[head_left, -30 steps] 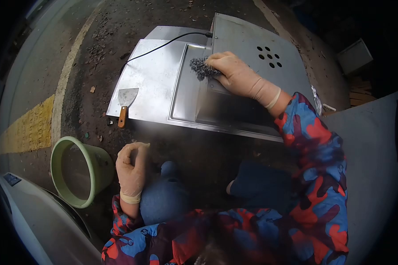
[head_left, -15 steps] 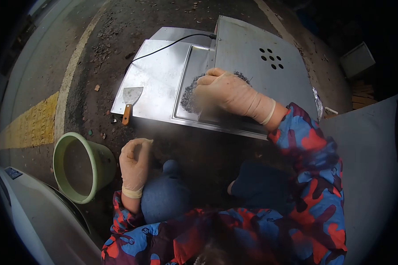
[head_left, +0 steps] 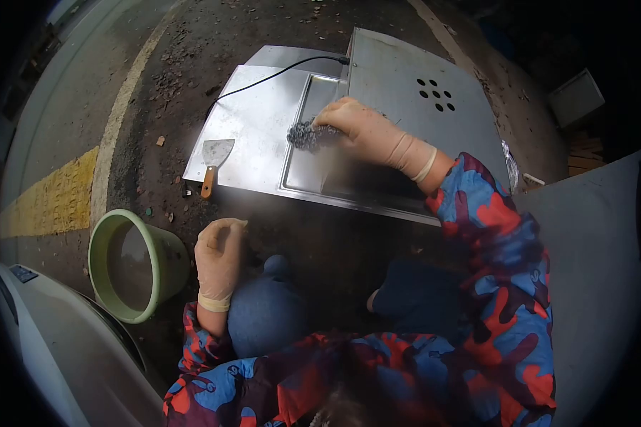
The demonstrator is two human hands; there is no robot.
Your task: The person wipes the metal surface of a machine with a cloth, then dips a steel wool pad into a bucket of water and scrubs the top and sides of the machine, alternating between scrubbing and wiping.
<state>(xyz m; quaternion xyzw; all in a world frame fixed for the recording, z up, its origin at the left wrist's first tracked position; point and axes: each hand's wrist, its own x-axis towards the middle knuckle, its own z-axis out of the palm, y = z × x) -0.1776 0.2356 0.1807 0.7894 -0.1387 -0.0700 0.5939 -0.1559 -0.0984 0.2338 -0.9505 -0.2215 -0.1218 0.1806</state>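
My right hand, in a thin pale glove, presses a dark grey steel wool scourer against the recessed panel of a shiny metal appliance. The scourer pokes out to the left of my fingertips. Near my left knee, my gloved left hand hangs with its fingers curled in towards the thumb, and nothing shows in it. A scraper with a wooden handle lies on the left edge of the metal top, its handle jutting over the edge.
A light green bucket holding murky liquid stands left of my left hand. A black cable crosses the metal top to a raised metal box with several round holes. A grey panel is at my right; leaves litter the ground.
My right hand has shifted slightly up and left with the scourer, which now sits higher on the recessed panel. My left hand stays almost where it was.
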